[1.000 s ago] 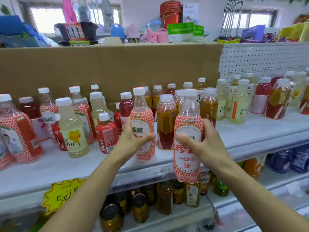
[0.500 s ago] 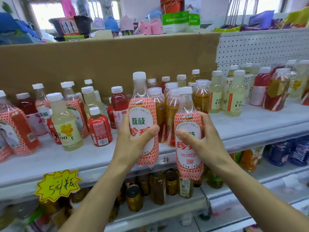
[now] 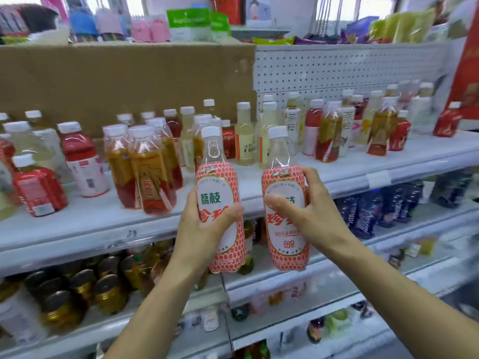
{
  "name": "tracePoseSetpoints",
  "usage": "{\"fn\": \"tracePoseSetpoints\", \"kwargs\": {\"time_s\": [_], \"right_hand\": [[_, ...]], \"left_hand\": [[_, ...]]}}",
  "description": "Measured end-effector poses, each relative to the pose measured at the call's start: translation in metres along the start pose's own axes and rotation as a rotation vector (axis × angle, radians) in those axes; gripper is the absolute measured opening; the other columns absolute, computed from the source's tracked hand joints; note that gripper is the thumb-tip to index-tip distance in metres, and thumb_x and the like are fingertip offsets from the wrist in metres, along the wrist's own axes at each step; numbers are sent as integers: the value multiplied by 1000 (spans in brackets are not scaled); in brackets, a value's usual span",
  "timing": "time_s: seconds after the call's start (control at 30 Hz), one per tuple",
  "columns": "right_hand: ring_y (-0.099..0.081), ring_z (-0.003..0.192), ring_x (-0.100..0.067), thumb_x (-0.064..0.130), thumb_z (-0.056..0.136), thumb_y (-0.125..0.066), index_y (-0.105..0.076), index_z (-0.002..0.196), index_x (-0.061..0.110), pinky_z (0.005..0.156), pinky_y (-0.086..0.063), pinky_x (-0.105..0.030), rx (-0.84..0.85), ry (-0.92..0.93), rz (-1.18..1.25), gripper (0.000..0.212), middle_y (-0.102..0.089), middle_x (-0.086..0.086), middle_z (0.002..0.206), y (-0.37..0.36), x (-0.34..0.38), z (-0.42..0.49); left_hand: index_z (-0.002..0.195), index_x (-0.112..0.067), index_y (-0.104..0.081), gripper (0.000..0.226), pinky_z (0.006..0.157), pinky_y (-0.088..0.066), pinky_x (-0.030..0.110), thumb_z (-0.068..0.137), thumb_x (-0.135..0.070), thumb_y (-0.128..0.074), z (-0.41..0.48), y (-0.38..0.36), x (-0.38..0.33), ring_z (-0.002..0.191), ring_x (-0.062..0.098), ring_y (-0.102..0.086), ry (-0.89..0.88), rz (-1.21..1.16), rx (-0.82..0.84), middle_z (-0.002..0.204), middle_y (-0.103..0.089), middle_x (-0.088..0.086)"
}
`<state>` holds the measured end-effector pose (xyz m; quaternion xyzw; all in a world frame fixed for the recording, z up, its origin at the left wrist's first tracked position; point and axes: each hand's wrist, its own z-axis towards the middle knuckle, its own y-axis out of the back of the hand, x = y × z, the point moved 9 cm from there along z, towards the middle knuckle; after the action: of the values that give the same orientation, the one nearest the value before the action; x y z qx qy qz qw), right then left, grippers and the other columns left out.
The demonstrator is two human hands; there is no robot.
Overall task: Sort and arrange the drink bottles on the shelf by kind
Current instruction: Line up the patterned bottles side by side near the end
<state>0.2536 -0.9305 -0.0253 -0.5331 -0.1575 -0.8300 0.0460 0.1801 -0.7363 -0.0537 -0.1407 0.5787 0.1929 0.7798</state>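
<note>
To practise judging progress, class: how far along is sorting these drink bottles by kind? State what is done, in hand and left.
Done: little; a few amber bottles stand grouped on the shelf. In hand: the left hand grips one red-patterned bottle, the right hand a matching bottle, both off the shelf. Left: most; red bottles and pale bottles stand mixed toward the right.

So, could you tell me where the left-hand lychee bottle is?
Head view, centre: the left hand grips the lychee bottle before the shelf edge, left of its twin.
</note>
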Motion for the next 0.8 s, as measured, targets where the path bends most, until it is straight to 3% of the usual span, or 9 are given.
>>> {"fn": "tracePoseSetpoints", "kwargs": {"time_s": [0.43,0.63,0.73,0.8], "right_hand": [[-70,82,-2,39,78,-79,-45,119,41,71,-57,-27,-150,-52,-16,53,-70,12,94,203,-60,5],[-69,81,1,41,79,-78,-45,119,40,71,-56,-26,-216,-54,-74,52,-69,11,95,284,-96,47],[-70,83,-3,40,78,-79,-46,122,36,70,-57,-26,-220,-44,-95,55,-70,10,95,326,-116,86],[-71,80,-3,37,78,-79,-48,121,35,63,-56,-20,-223,-42,-87,53,-71,10,92,347,-126,106]], "left_hand": [[125,-35,-53,67,71,-60,36,63,-45,-79,6,-214,6,83,11,-73,72,-41,139,101,-74,-8],[121,-33,-54,51,71,-61,39,77,-34,-80,48,-310,18,83,15,-74,76,-59,201,102,-73,-4],[119,-33,-56,52,75,-61,43,74,-38,-82,78,-361,30,87,17,-74,81,-69,225,101,-74,-5],[116,-36,-57,58,75,-60,38,64,-44,-81,94,-385,32,86,12,-73,66,-76,236,100,-74,-9]]}}
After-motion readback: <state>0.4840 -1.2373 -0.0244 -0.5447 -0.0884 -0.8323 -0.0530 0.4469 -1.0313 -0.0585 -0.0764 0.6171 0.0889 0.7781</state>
